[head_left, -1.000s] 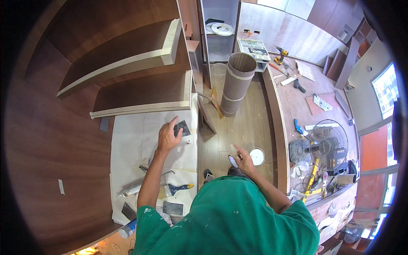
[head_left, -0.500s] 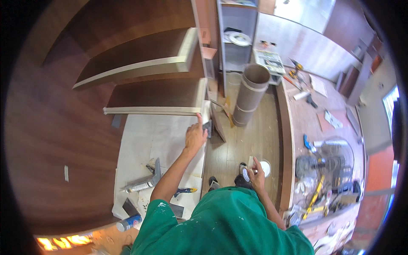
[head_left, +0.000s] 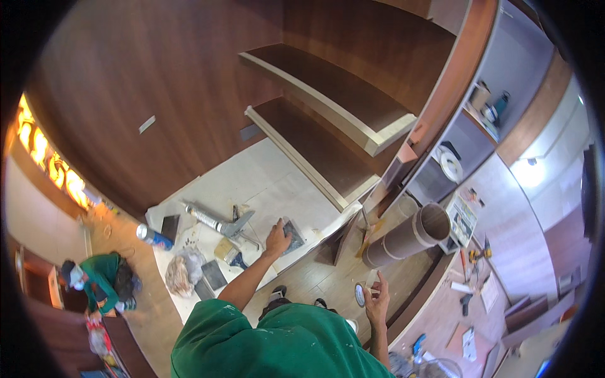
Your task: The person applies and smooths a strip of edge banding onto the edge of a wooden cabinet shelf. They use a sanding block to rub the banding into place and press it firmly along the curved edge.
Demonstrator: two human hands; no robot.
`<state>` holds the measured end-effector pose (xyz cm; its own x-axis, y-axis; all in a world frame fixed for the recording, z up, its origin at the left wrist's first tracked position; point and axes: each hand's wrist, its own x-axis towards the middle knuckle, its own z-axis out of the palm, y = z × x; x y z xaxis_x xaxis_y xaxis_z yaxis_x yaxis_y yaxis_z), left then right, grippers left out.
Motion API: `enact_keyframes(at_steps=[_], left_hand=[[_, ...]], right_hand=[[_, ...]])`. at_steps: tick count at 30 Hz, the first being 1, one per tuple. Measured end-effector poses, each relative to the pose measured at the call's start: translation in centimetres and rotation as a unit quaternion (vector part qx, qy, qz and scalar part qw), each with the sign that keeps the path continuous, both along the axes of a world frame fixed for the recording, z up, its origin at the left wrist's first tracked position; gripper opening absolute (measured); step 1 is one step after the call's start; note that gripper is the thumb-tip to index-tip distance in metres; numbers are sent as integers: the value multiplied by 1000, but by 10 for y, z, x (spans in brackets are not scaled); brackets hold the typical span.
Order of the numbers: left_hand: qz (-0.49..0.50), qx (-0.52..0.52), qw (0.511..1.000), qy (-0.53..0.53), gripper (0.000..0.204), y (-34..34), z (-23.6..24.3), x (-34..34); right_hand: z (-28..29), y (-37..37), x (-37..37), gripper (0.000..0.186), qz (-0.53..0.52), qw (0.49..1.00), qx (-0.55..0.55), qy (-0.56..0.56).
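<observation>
My left hand (head_left: 277, 238) reaches over the white-covered worktop (head_left: 265, 176), fingers apart at the edge of a dark grey square (head_left: 295, 236). My right hand (head_left: 378, 296), lower right, holds a small tape roll (head_left: 360, 296) with a pale strip rising from it. Near my left arm lie a caulking gun (head_left: 208, 219), a paintbrush (head_left: 228, 254), a grey plate (head_left: 213, 275), a crumpled cloth (head_left: 184, 271) and a blue spray can (head_left: 154, 237). Above the worktop are two brown shelves (head_left: 315, 151) with pale front edging.
A co-worker (head_left: 104, 280) in green bends down at the left. A wide brown tube (head_left: 400, 242) lies in view right of centre, beside an open cabinet (head_left: 479, 145). A cluttered bench (head_left: 466, 340) with a drill (head_left: 479, 255) and tools runs along the lower right.
The view has swung left, bringing the co-worker in. My left hand stays by the dark square, and my right hand has come up with the tape roll.
</observation>
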<state>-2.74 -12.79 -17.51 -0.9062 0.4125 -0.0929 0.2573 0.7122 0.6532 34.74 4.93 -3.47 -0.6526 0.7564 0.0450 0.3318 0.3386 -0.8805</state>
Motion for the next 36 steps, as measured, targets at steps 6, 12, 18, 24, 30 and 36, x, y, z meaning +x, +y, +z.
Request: enact_keyframes(at_steps=[6, 12, 18, 24, 30, 36], left_hand=[[73, 0, 984, 162, 73, -14, 4, 22], [-96, 336, 921, -172, 49, 3, 127, 106], [-157, 335, 913, -171, 39, 11, 206, 160], [-109, 321, 932, -127, 23, 12, 220, 178], [-62, 331, 936, -104, 14, 20, 210, 187], [-43, 337, 939, -42, 14, 25, 199, 191]], right_hand=[[30, 37, -23, 73, 181, 983, -9, 12], [56, 54, -67, 68, 338, 941, 27, 15], [81, 49, -88, 69, 439, 898, 0, 13], [87, 43, -87, 70, 475, 879, 0, 31], [87, 46, -79, 73, 456, 889, -23, -6], [66, 53, -67, 79, 367, 925, -97, -4]])
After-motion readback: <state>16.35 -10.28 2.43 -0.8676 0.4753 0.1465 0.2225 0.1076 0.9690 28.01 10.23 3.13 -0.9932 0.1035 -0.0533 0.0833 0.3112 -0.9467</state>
